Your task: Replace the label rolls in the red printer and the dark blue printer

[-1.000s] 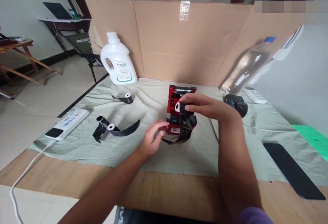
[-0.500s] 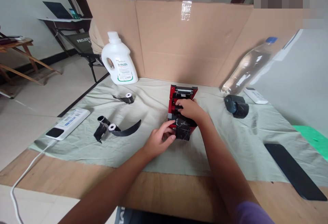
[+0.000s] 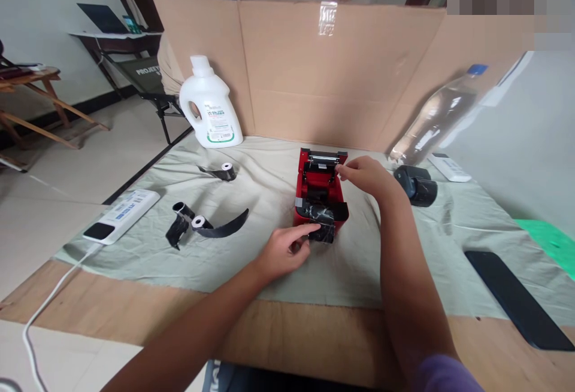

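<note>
A small red and black receipt printer (image 3: 299,215) sits mid-table with its lid (image 3: 324,157) raised at the back. From its front hangs a glossy black paper strip (image 3: 321,235). The index finger of my left hand (image 3: 284,251) is stretched out and presses on that strip, the other fingers curled below. At the right edge of the raised lid, my right hand (image 3: 366,175) closes its thumb and fingertips on the lid. The inside of the printer shows red walls and a dark bay.
To the left lie black paper rolls (image 3: 228,171) with loose tails and a white power bank (image 3: 121,217) with a cable. A white jug (image 3: 211,105) and a plastic bottle (image 3: 438,117) stand before a cardboard screen (image 3: 305,63). On the right are a black device (image 3: 415,185) and a phone (image 3: 516,296).
My right hand has come out of the printer's bay and moved up and right to the raised lid. My left index finger has straightened onto the black strip.
</note>
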Motion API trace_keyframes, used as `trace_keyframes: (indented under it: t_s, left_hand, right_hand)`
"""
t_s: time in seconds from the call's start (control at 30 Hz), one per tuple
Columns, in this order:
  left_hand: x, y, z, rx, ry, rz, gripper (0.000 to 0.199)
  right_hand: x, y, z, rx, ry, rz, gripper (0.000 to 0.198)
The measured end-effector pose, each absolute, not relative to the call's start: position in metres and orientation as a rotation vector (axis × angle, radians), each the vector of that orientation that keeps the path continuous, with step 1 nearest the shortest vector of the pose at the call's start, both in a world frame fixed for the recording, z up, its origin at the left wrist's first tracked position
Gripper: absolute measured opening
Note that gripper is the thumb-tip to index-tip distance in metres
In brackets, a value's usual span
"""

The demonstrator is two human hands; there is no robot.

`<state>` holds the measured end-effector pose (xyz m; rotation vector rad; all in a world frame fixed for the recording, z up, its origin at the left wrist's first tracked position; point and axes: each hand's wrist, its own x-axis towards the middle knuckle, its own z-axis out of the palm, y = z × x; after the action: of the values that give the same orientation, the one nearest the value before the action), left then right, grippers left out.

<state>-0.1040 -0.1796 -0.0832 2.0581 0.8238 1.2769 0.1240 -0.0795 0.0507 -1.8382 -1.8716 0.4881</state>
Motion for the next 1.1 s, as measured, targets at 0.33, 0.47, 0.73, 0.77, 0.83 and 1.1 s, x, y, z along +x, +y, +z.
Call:
trace_keyframes:
  t_s: [0.33, 0.47, 0.73, 0.77, 0.83, 1.1]
  left_hand:
    - [-0.106, -0.183, -0.076, 2.188, 0.549, 1.415, 0.036]
    - [-0.106, -0.186, -0.074, 2.207, 0.536, 1.403, 0.036]
    - [-0.107, -0.187, -0.071, 2.197, 0.462, 1.404, 0.038]
    - [-0.108, -0.187, -0.072, 2.199, 0.443, 1.400, 0.038]
    - [-0.110, -0.185, -0.073, 2.206, 0.439, 1.420, 0.038]
    - [-0.123, -0.157, -0.073, 2.174, 1.045, 1.368, 0.052]
  right_hand:
    - [0.116, -0.045, 0.004, -1.382, -1.382, 0.579, 0.038]
    - [0.115, -0.070, -0.005, -1.276, -1.299, 0.699, 0.025]
    - [0.116, -0.112, -0.063, -1.191, -1.161, 0.942, 0.064]
    - [0.114, -0.112, -0.068, -1.153, -1.125, 0.982, 0.065]
    - [0.109, -0.111, -0.073, -1.066, -1.072, 1.033, 0.064]
    - [0.095, -0.116, -0.069, -0.974, -1.026, 1.026, 0.056]
